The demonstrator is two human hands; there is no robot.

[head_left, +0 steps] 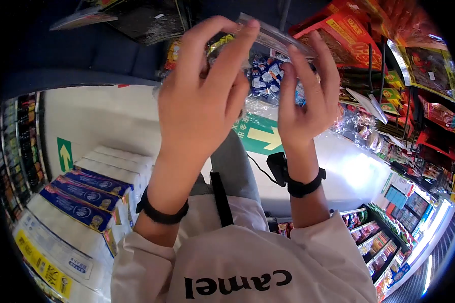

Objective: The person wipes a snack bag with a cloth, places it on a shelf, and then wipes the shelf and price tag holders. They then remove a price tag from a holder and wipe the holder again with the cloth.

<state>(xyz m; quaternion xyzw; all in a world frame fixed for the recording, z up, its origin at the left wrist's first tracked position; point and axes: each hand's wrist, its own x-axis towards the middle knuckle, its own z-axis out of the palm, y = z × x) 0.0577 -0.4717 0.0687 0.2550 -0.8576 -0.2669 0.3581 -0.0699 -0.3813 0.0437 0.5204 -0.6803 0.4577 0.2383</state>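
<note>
A thin, clear plastic plate [277,36], like a price-label holder, is held up in front of the hanging snack bags. My left hand [202,91] has its fingertips on the plate's left end, with the thumb side partly hidden. The fingers of my right hand [308,96] close around the plate's right end. Just behind and below the plate hang small blue and white wrapped packets [266,76]. A large red snack bag [346,35] is close to my right fingertips. Both wrists wear black bands.
Rows of red packets [435,111] hang on metal hooks at the right, with a white label holder [370,104] sticking out. Stacked tissue packs [86,197] stand at the left. Green arrow signs [260,134] mark the floor. A lower shelf [376,245] holds packaged goods.
</note>
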